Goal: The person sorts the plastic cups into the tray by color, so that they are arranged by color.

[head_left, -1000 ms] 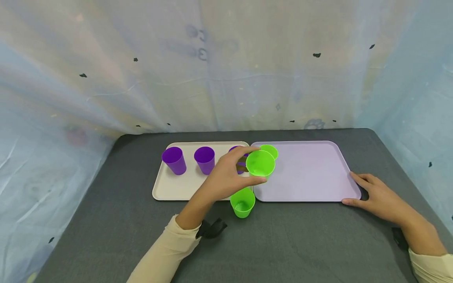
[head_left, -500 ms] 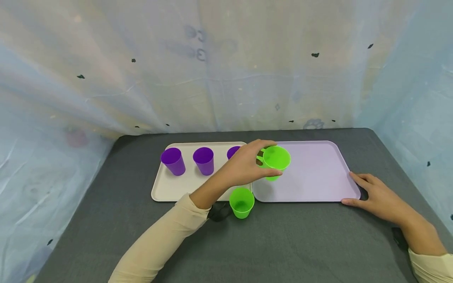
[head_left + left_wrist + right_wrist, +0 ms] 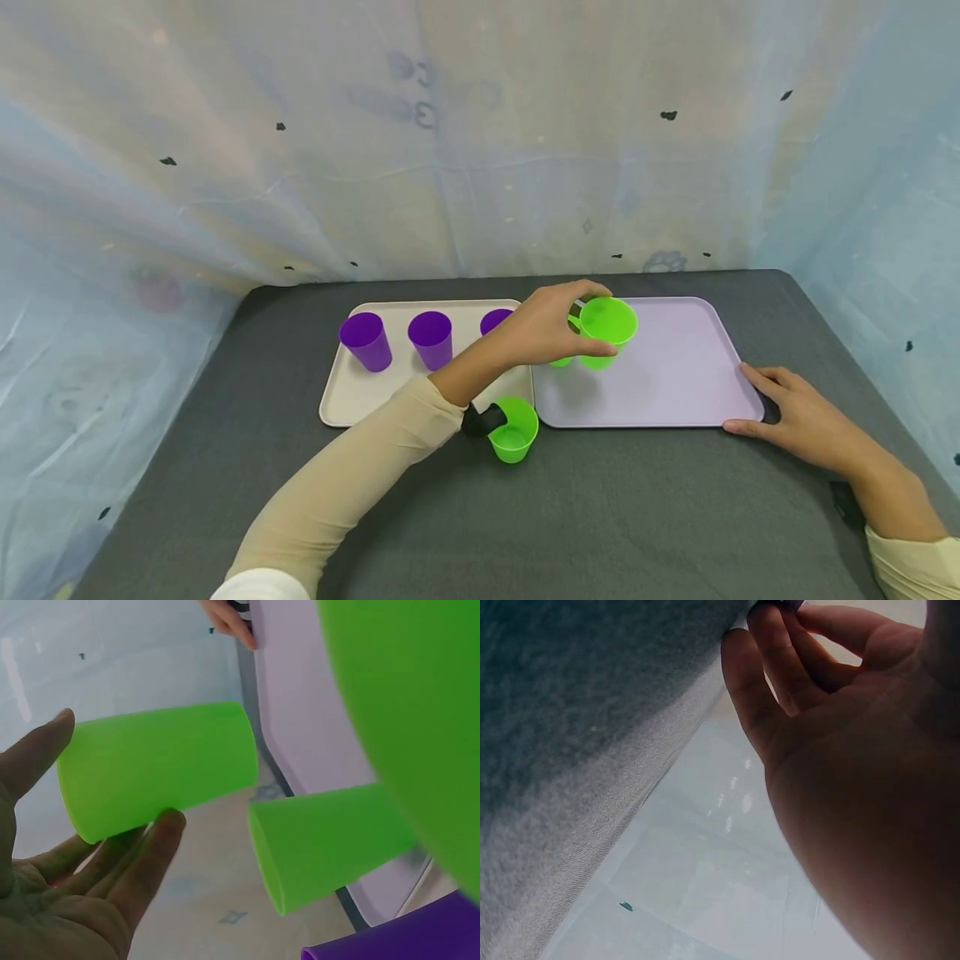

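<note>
My left hand (image 3: 551,327) holds a green cup (image 3: 609,321) upright above the lavender tray (image 3: 675,358), thumb on the near side and fingers on the far side. In the left wrist view, the held cup (image 3: 157,769) is clear of the tray. Behind the left hand a second green cup (image 3: 330,844) stands on the lavender tray, mostly hidden in the head view. A third green cup (image 3: 513,437) stands before the trays, partly covered by the wrist strap. My right hand (image 3: 806,417) grips the lavender tray's near right corner between thumb and fingers.
A cream tray (image 3: 356,396) adjoins the lavender one on the left. On it stand purple cups: the left one (image 3: 366,342), the middle one (image 3: 431,340) and the right one (image 3: 493,320), which the left arm partly hides. Grey cloth (image 3: 600,517) covers the table; pale sheeting (image 3: 480,167) hangs behind.
My left hand has carried the green cup rightward and slightly away from me, from near the trays' seam to over the lavender tray. The right hand has stayed at the tray's corner.
</note>
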Demonstrator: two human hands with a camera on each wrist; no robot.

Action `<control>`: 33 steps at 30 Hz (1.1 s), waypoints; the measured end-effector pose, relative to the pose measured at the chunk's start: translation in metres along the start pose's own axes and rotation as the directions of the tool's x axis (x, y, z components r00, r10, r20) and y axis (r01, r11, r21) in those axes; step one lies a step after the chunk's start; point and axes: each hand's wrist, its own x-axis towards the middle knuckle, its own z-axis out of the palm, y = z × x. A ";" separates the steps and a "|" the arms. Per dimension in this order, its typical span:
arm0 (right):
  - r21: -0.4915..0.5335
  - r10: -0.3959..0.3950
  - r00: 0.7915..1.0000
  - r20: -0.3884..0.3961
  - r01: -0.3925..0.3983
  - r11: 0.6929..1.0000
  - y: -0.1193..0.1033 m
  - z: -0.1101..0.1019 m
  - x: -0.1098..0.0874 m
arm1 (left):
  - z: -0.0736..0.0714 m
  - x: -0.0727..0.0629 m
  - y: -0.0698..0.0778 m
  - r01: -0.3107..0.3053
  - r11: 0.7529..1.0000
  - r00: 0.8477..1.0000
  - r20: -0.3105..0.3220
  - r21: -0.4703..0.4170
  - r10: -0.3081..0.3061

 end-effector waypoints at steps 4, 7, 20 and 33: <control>-0.008 0.015 1.000 0.007 -0.015 1.000 0.000 0.000 0.000 | 0.000 0.015 -0.003 -0.044 0.998 0.998 0.040 0.041 0.042; -0.010 0.024 1.000 0.016 -0.024 1.000 -0.001 0.000 0.000 | 0.000 0.026 -0.006 -0.076 0.995 0.993 0.092 0.063 0.070; 0.006 -0.019 1.000 -0.019 0.019 1.000 0.001 0.005 -0.001 | 0.010 0.065 -0.029 -0.119 0.987 0.974 0.204 0.105 0.096; -0.004 -0.007 0.999 -0.033 0.007 1.000 0.000 0.002 -0.006 | 0.028 0.085 -0.038 -0.030 0.981 0.975 0.221 0.192 -0.013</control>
